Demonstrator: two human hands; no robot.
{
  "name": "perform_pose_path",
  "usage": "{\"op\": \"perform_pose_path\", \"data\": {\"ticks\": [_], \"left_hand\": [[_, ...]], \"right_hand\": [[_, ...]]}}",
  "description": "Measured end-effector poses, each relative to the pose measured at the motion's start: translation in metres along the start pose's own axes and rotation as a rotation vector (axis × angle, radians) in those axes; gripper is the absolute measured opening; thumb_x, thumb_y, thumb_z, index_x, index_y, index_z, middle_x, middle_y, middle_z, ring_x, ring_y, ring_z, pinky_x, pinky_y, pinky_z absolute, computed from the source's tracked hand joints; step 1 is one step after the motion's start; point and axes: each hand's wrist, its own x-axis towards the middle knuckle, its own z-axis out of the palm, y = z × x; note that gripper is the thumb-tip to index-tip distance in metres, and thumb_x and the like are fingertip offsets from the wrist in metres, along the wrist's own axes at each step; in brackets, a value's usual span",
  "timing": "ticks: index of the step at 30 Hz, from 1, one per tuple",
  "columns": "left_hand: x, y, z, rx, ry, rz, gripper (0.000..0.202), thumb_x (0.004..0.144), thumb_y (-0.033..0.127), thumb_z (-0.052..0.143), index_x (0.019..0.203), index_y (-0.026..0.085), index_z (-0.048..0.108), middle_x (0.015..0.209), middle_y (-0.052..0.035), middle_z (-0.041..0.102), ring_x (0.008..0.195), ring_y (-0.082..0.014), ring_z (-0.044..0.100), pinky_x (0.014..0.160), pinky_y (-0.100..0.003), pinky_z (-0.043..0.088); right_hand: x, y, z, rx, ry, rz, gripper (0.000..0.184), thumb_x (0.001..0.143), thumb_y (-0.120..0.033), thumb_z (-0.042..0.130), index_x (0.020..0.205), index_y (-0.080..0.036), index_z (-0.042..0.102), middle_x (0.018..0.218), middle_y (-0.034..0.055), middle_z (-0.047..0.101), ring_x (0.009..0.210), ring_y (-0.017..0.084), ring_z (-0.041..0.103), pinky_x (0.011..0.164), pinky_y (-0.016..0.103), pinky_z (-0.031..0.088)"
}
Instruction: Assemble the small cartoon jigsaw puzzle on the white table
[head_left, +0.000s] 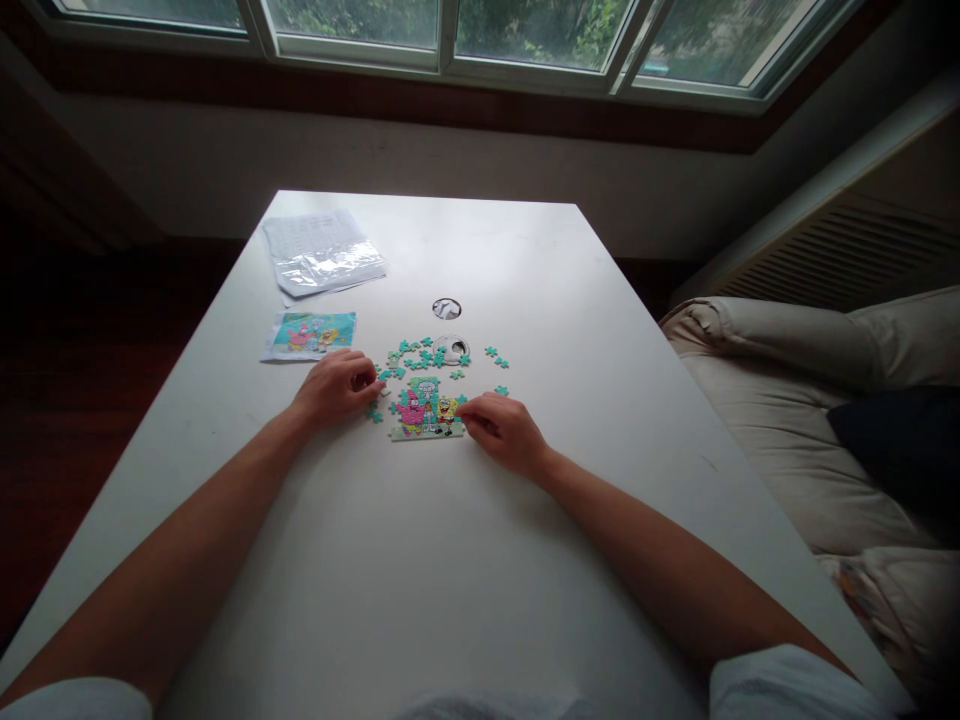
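A partly assembled cartoon jigsaw puzzle (pixel 427 410) lies on the white table, showing a pink figure, a tall pale green one and a yellow one. At its right edge, my right hand (pixel 504 430) is closed in a pinch on what looks like a puzzle piece, mostly covered by the fingertips. My left hand (pixel 337 388) rests to the left of the puzzle with its fingers curled in, beside a pale piece (pixel 385 392); whether it grips anything is hidden. Loose teal puzzle pieces (pixel 424 358) are scattered just beyond the assembled part.
The white table (pixel 480 580) carries a small reference picture (pixel 311 333) left of the pieces and papers in a clear plastic sleeve (pixel 322 255) behind it. Two round inserts (pixel 447 309) sit in the tabletop. A beige sofa (pixel 780 430) stands to the right, windows beyond.
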Motion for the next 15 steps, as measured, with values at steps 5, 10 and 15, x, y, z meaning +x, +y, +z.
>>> {"op": "perform_pose_path", "data": {"ticks": [5,10,15], "left_hand": [[0.0001,0.0047,-0.0022,0.043,-0.071,0.109,0.021,0.090,0.039,0.064,0.080,0.020,0.061,0.077,-0.0008,0.060,0.075,-0.0169,0.051,0.075,-0.031,0.037],[-0.0002,0.0034,-0.0025,-0.051,-0.069,0.088,0.014,0.090,0.035,0.063,0.086,0.021,0.065,0.082,-0.0013,0.060,0.078,-0.0165,0.052,0.073,-0.028,0.038],[-0.0008,-0.0016,-0.0016,-0.182,-0.066,0.026,0.014,0.091,0.030,0.058,0.091,0.022,0.069,0.085,-0.0015,0.060,0.076,-0.0145,0.053,0.071,-0.026,0.041]], "right_hand": [[-0.0001,0.0006,-0.0003,0.036,0.071,0.043,0.017,0.091,-0.018,0.057,0.097,-0.018,0.073,0.076,0.0009,0.065,0.064,0.008,0.050,0.065,0.021,0.041],[0.0001,0.0000,-0.0018,0.089,0.133,0.101,0.017,0.091,-0.019,0.057,0.096,-0.018,0.072,0.077,0.0007,0.064,0.064,0.008,0.050,0.063,0.021,0.041],[0.0005,0.0000,-0.0023,0.096,0.136,0.118,0.017,0.091,-0.021,0.057,0.096,-0.018,0.073,0.077,0.0009,0.064,0.063,0.008,0.050,0.063,0.021,0.041]]}}
